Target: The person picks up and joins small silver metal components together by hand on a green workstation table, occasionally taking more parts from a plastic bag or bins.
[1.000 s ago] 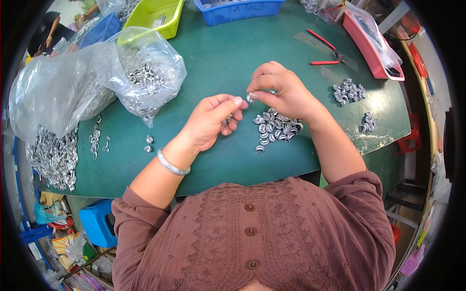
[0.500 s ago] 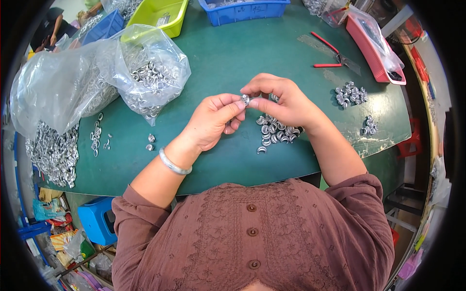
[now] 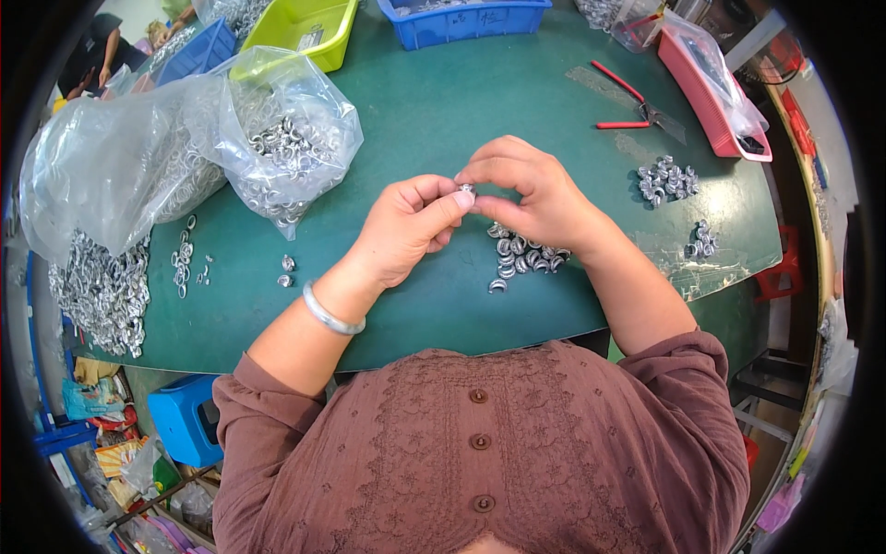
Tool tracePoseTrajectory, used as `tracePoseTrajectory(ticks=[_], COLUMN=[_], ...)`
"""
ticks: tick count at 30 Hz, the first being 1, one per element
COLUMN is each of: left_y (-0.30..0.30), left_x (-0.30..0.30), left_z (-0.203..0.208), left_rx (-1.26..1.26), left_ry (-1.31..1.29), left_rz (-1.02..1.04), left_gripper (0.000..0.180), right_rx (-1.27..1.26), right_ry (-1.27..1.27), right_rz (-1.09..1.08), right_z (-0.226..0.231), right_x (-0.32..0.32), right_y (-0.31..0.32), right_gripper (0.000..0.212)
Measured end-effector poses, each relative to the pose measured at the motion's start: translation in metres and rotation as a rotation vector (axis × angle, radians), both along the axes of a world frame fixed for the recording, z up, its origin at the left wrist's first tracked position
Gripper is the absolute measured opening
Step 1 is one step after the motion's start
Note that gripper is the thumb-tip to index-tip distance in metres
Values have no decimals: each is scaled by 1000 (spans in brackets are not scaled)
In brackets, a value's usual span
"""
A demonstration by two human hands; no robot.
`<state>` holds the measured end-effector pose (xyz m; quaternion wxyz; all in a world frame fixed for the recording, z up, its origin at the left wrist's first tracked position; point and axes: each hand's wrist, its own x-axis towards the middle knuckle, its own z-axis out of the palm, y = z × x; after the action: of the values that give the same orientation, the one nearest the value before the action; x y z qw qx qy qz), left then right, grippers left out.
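Observation:
Between the fingertips of both hands is a small silvery metal ring-like piece, mostly covered by the fingers. My left hand pinches it with thumb and fingers; a pale bangle circles that wrist. From the other side my right hand grips the same piece, its index finger arched over the top. Under and beside the right hand lies a pile of curved silvery metal pieces, partly hidden by the palm. Two small metal pieces lie apart on the green table, left of my left wrist.
Clear plastic bags of metal rings and a heap of metal links occupy the left. Red-handled pliers, a pink basket and small metal piles are at right. Yellow-green and blue trays stand behind; a person sits far left.
My hands shift slightly around the metal piece, and the left fingers curl in more. The right hand lifts a little. Both keep hold of it.

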<state>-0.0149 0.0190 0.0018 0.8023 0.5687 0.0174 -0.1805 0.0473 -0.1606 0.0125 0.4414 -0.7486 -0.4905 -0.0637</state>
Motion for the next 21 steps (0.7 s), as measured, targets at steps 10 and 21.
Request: tracePoseTrajectory(ticks=[10,21], left_y=[-3,-3], left_x=[-1,1], left_z=[-7,-10], left_rx=[300,559], left_ry=[-417,-806], left_rz=[181,259], left_gripper=[19,28], right_rx=[58,209], right_ry=[630,989], right_rz=[-33,93], right_z=[1,2], right_x=[-3,-5], right_y=[-4,-2], right_gripper=[10,12])
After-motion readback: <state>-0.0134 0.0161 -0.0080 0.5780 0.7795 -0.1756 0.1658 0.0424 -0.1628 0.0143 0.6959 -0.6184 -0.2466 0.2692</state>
